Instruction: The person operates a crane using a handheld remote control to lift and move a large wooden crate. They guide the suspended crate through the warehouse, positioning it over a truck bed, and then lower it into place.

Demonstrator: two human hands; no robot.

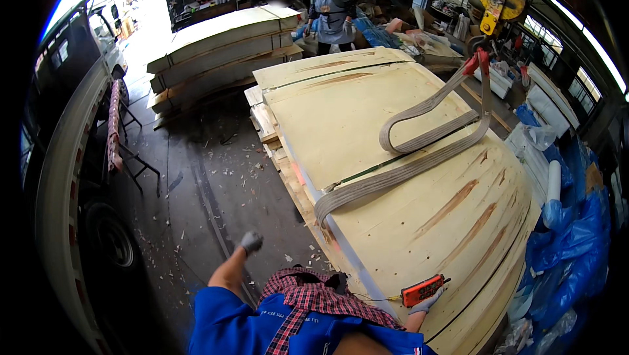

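Note:
My right hand (429,303), in a grey glove, is wrapped round an orange-red crane remote control (422,291) with dark buttons, held over the near edge of a big wood-covered stack (367,224). A thin yellow cord runs from the remote toward my waist. My left hand (251,242), also gloved, hangs over the floor to the left of the stack, its fingers curled with nothing visible in them. A grey lifting sling (406,170) lies looped across the stack top. Its red ends (477,62) hang at the yellow crane hook block (498,2) at the upper right.
A co-worker (329,18) stands behind the stack. Strapped sheet stacks (223,44) sit at the back left. A truck bed (62,178) and a padded trestle (114,126) are on the left. Blue plastic sheeting (567,263) lies along the right. Scraps litter the floor (196,185).

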